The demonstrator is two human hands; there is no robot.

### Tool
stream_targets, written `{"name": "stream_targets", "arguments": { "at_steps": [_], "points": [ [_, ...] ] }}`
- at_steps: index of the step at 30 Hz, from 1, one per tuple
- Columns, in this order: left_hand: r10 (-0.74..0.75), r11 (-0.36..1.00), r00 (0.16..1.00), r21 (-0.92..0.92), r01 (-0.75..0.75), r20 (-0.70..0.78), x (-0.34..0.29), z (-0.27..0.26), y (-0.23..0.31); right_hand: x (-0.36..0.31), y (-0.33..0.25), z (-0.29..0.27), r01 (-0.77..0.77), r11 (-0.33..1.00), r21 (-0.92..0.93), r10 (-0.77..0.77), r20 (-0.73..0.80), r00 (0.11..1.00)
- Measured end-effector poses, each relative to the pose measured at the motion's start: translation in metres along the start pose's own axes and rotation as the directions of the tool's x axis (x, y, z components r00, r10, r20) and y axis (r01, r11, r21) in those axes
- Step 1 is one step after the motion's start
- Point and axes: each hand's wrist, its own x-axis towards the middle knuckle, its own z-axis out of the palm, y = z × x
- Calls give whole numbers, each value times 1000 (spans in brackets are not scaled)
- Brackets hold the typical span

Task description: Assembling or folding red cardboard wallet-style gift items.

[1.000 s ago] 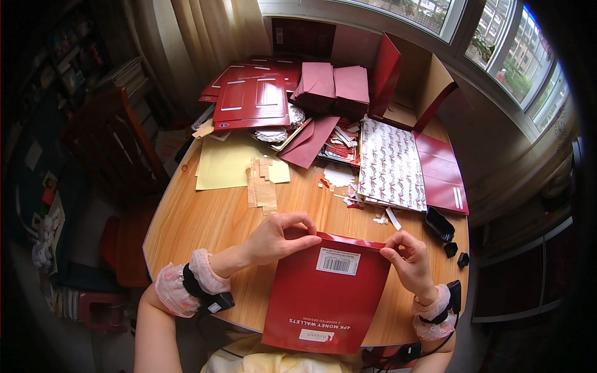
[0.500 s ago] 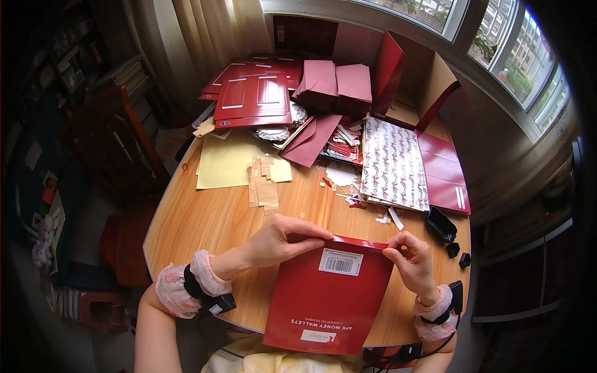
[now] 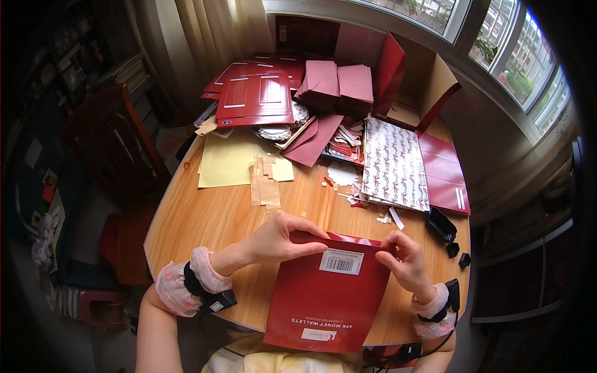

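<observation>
A flat red card sleeve (image 3: pixel 329 295) hangs tilted over the near table edge, its white barcode label near the top and its printing upside down. My left hand (image 3: pixel 289 236) pinches the upper left corner between thumb and fingers. At the upper right corner my right hand (image 3: pixel 403 256) grips the edge, its fingers curled in. Between the two hands a narrow glossy flap shows along the sleeve's top edge. Whether anything is inside the sleeve cannot be seen.
Red printed card sheets (image 3: pixel 255 96) are piled at the back left, beside stacks of pink envelopes (image 3: pixel 354 82). An open red box (image 3: pixel 420 87) stands at the back right. Yellow paper (image 3: pixel 224 163), tan tape strips (image 3: pixel 265 189), patterned sheets (image 3: pixel 396 165) and a black tray (image 3: pixel 441 225) lie around.
The flap at the sleeve's top edge stands a little wider from the front. Both hands have shifted slightly on the corners, the right one a little to the left.
</observation>
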Motion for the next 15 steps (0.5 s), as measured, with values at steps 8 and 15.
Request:
{"name": "stream_targets", "arguments": {
  "at_steps": [8,15],
  "points": [
    [0,990,998,-142,-9,-62,2,8,-4,7,7,7,101,994,-34,-102,-14,995],
    [-109,967,994,-236,100,-25,3,5,4,4,7,8,93,996,-6,-93,-27,995]
  ]
}}
